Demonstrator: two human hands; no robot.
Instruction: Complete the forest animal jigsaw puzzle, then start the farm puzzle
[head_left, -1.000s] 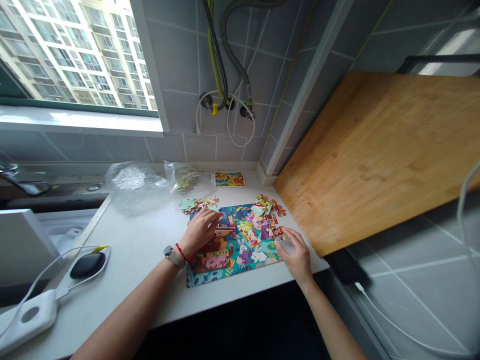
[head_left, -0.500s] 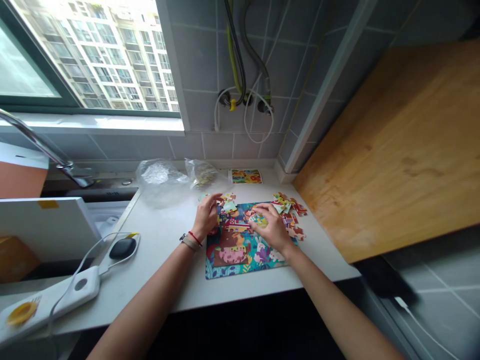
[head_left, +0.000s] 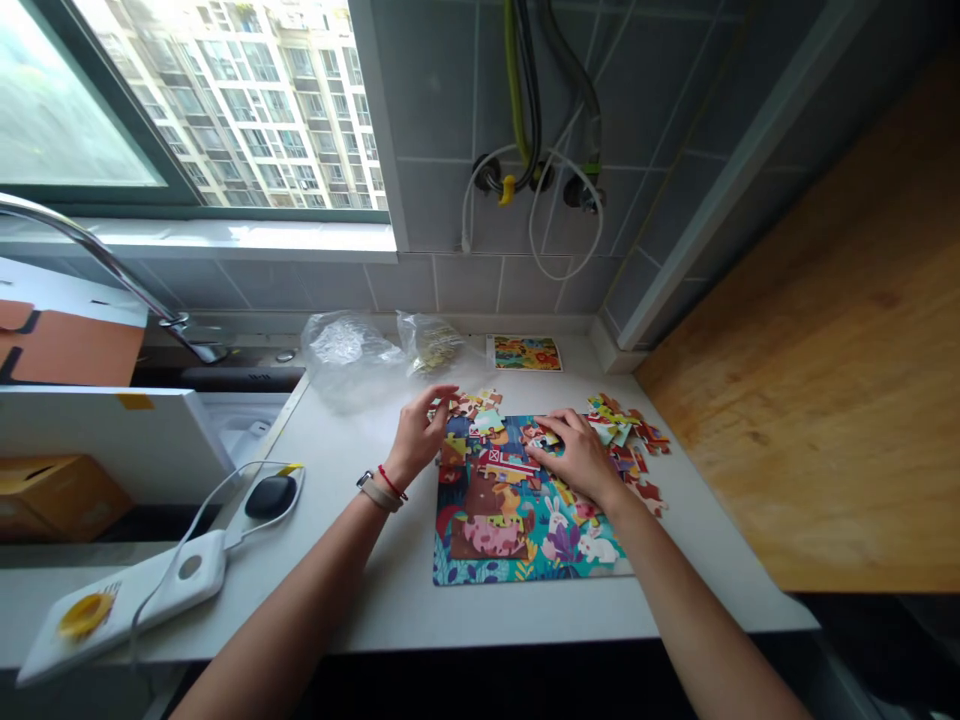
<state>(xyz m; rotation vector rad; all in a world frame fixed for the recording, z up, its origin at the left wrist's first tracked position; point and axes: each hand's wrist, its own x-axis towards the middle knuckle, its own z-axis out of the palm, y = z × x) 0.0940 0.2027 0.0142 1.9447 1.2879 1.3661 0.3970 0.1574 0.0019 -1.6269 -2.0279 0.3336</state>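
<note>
A colourful jigsaw puzzle board [head_left: 487,572] lies flat on the white counter, with a pink pig and white rabbits showing on it. My right hand [head_left: 577,458] is over its upper middle, thumb and fingers closed about a small puzzle piece [head_left: 538,436]. Just off the board's upper left corner is my left hand [head_left: 420,432], fingers loosely bent and apart, holding nothing that I can see. Loose puzzle pieces [head_left: 484,405] lie right beside its fingertips. More puzzle pieces [head_left: 637,440] are heaped at the board's right edge, partly behind my right hand.
Two clear plastic bags [head_left: 349,350] and a small picture card [head_left: 527,352] lie along the wall. To the left are a white power strip [head_left: 150,590] with a cable, a black rounded object [head_left: 270,496] and a sink tap [head_left: 180,322]. A wooden panel [head_left: 810,380] bounds the right.
The view has shifted, so the counter and board appear larger and lower. My right hand stays over the upper board, its fingers a little closer in. My left hand stays by the upper left pieces.
</note>
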